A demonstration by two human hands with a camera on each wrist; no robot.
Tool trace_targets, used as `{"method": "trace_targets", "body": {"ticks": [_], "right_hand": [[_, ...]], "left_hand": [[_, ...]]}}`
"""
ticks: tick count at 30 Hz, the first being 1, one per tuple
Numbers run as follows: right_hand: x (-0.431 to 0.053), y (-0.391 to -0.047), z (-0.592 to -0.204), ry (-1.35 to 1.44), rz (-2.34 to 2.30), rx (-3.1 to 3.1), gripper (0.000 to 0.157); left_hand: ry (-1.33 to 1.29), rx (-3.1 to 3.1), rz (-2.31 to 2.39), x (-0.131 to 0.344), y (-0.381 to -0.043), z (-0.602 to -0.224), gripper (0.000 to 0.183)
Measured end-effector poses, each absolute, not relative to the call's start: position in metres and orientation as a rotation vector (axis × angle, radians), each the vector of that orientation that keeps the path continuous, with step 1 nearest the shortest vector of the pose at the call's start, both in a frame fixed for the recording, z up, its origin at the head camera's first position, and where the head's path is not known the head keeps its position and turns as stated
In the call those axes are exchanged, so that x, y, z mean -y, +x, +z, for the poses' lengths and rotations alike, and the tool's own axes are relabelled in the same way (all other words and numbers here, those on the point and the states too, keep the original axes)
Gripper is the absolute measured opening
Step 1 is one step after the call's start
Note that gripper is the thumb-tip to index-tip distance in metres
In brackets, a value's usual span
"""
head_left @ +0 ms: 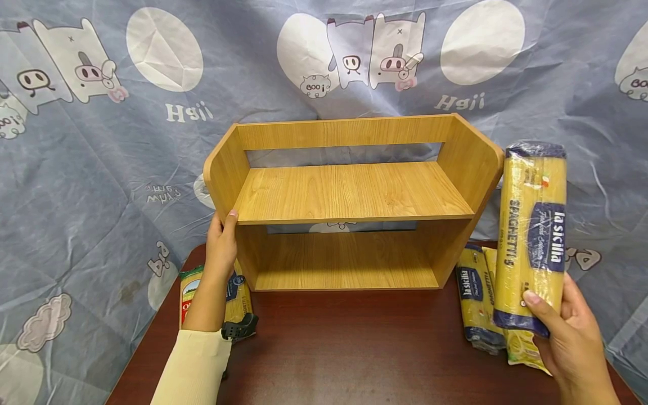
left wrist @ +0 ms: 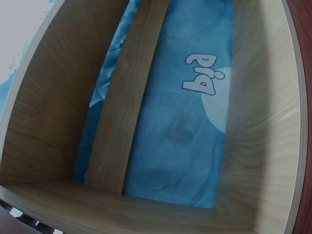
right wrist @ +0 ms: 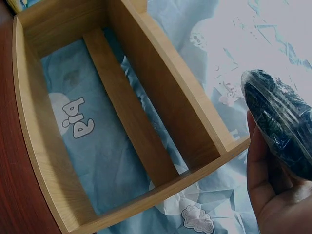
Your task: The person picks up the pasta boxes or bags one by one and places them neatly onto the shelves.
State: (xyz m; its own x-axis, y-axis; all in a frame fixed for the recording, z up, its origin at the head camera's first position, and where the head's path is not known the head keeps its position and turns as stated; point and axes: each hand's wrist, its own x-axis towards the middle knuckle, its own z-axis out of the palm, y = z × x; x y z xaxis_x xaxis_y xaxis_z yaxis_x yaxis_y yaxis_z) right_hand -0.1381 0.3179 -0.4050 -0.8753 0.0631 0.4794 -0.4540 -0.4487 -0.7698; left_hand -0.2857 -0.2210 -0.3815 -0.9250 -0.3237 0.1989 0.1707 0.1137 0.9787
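A two-tier wooden shelf (head_left: pixel 354 191) stands at the back of the table, both its tiers bare; it fills the left wrist view and much of the right wrist view. My left hand (head_left: pixel 220 250) grips the shelf's left side panel, thumb at the front edge near the upper board. Raised beside the shelf's right side, my right hand (head_left: pixel 577 337) holds a yellow and blue "la sicilia" spaghetti pack (head_left: pixel 531 236) upright by its lower end. In the right wrist view, the pack's dark wrapped end (right wrist: pixel 278 122) shows above the fingers.
On the dark red table (head_left: pixel 354 349), another la sicilia pack (head_left: pixel 476 298) and a yellow packet (head_left: pixel 523 349) lie right of the shelf. Left of it, partly behind my forearm, are a green-red-yellow packet (head_left: pixel 189 289) and a yellow-blue pack (head_left: pixel 240 301). A printed blue cloth (head_left: pixel 324 67) hangs behind.
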Motion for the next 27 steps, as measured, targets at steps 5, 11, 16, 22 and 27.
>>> {"method": "trace_targets", "body": {"ticks": [5, 11, 16, 22, 27], "right_hand": [[-0.314, -0.139, -0.402, 0.575, 2.357, 1.454, 0.066], [-0.307, -0.14, -0.4, 0.572, 2.296, 1.532, 0.066], [-0.302, -0.142, -0.398, 0.613, 2.276, 1.593, 0.068], [-0.298, -0.145, -0.398, 0.542, 2.195, 1.759, 0.069], [-0.295, -0.148, -0.399, 0.507, 2.183, 1.828, 0.069]], "left_hand": [[0.155, 2.038, -1.871, 0.221, -0.286, -0.382, 0.057], [0.156, 2.048, -1.864, 0.222, -0.285, -0.381, 0.058], [0.158, 2.051, -1.867, 0.222, -0.285, -0.381, 0.058], [0.163, 2.047, -1.868, 0.222, -0.285, -0.381, 0.058], [0.149, 2.049, -1.864, 0.221, -0.285, -0.381, 0.058]]}}
